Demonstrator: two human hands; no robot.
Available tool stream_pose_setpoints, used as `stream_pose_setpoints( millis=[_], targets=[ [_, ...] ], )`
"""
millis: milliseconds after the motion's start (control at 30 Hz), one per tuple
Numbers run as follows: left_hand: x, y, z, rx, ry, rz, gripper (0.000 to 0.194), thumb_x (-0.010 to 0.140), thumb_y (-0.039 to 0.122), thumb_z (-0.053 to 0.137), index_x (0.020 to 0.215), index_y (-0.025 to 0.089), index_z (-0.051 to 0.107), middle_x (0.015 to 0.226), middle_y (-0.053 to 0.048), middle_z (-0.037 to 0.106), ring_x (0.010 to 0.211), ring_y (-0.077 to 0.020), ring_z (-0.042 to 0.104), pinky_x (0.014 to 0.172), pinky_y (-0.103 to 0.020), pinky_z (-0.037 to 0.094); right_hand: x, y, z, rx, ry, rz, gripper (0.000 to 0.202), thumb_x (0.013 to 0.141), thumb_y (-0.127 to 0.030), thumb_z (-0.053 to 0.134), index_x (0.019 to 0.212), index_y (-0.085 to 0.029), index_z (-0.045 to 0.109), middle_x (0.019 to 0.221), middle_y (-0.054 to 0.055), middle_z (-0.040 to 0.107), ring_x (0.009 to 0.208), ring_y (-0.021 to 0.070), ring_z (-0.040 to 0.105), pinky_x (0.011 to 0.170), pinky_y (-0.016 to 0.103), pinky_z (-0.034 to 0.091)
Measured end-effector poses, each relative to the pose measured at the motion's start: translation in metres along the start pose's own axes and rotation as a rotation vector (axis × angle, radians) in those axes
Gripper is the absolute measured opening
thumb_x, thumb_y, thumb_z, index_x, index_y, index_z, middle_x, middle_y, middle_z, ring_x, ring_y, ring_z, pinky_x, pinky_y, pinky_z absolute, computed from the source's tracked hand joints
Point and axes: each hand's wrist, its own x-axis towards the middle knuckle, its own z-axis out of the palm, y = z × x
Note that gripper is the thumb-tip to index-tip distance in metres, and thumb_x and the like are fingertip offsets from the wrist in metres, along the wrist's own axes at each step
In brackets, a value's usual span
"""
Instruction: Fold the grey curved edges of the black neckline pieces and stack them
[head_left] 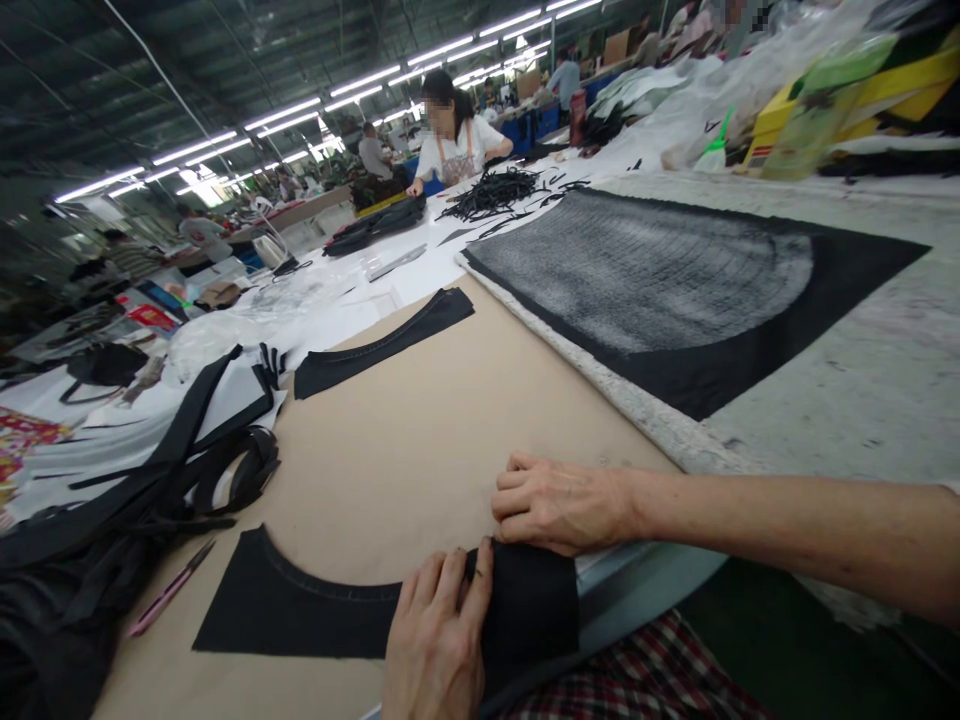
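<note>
A black fabric piece (315, 615) with a curved upper edge lies on the tan board near me. A pale line of marks runs along that curve. My left hand (439, 635) rests on the fabric, fingers stretched out and lying flat. Just beyond it, my right hand (562, 505) is closed at the fabric's curved edge with curled fingers; its thumb and fingertips are mostly hidden. A second, narrower curved black piece (382, 342) lies farther up the tan board (420, 450).
A pink-handled pointed tool (171, 592) lies left of the fabric. Black strips (150, 490) are heaped at the left edge. On the right, a large black sheet (675, 290) bears a whitish coating. A co-worker (457, 140) stands across the table behind a strip pile (491, 192).
</note>
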Motion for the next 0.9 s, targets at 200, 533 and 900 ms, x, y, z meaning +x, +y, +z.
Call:
stream_pose_setpoints(
  millis=[200,533,900],
  targets=[
    [0.011,0.002,-0.001,-0.118,0.071,-0.067,0.045,0.086,0.008,0.041,0.128,0.018,0.052,0.111,-0.009,0.059,0.1,-0.0208,0.055,0.083,-0.034,0.05,-0.001,0.0,0.002,-0.009,0.025,0.018,0.009,0.091,-0.02,0.048,0.09,-0.02,0.057,0.083,0.001,0.059,0.079,0.0155,0.048,0.075,0.032,0.029],
    [0.019,0.013,0.016,-0.305,0.16,-0.152,0.038,0.087,0.007,0.042,0.123,0.017,0.052,0.102,-0.008,0.059,0.092,-0.0183,0.059,0.08,-0.032,0.054,-0.006,0.007,-0.006,0.126,0.001,0.172,0.019,0.085,-0.032,0.063,0.096,-0.019,0.056,0.09,0.003,0.064,0.085,0.0183,0.055,0.072,0.032,0.03],
    [0.044,0.023,0.011,-0.378,0.163,-0.208,0.034,0.088,0.01,0.043,0.117,0.019,0.056,0.096,-0.007,0.06,0.086,-0.0184,0.059,0.074,-0.032,0.055,-0.01,0.011,-0.014,0.126,-0.047,0.184,0.008,0.082,-0.022,0.063,0.088,-0.019,0.061,0.086,0.002,0.063,0.083,0.0174,0.055,0.068,0.031,0.03]
  ],
)
